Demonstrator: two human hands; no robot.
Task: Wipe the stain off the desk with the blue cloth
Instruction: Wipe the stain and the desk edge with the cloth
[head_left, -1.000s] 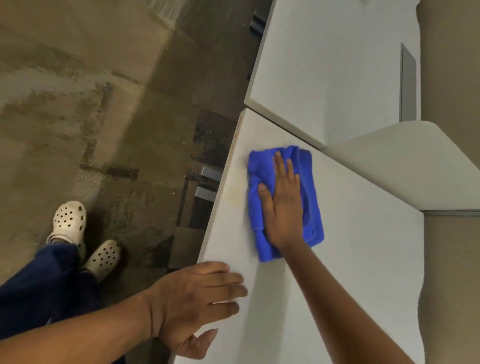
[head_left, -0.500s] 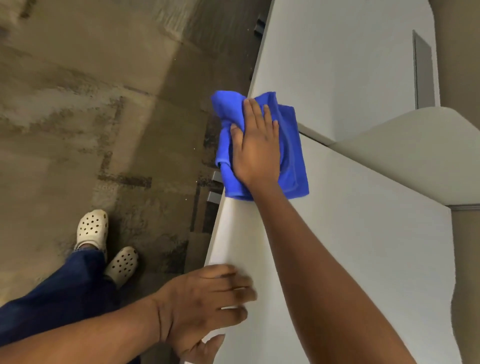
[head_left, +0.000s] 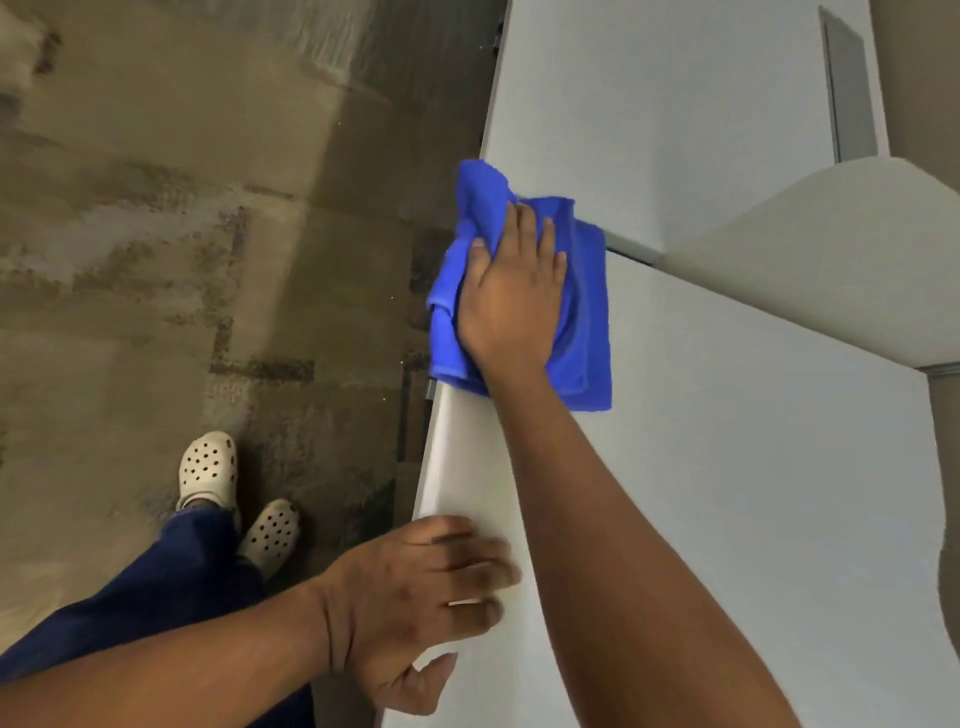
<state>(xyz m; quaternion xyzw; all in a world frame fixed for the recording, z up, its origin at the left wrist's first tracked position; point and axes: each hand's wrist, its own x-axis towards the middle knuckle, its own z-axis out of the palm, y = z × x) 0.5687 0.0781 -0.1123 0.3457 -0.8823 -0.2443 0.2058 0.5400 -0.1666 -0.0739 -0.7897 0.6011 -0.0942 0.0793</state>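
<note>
The blue cloth (head_left: 589, 317) lies folded at the far left corner of the white desk (head_left: 753, 493), partly hanging past the desk's left edge. My right hand (head_left: 511, 296) presses flat on the cloth with fingers spread. My left hand (head_left: 415, 587) rests on the desk's left edge nearer to me, fingers on top and thumb under the edge, holding nothing else. The stain is hidden under the cloth and hand; I see no mark on the bare desk surface.
A second white desk (head_left: 649, 104) adjoins beyond a grey seam. A curved beige divider panel (head_left: 831, 260) rises on the right. To the left is mottled carpet floor (head_left: 156, 260), with my feet in cream perforated clogs (head_left: 208, 470).
My right hand has slid the cloth from the middle of the desk to the far left corner and over the edge. The left hand has stayed on the desk edge.
</note>
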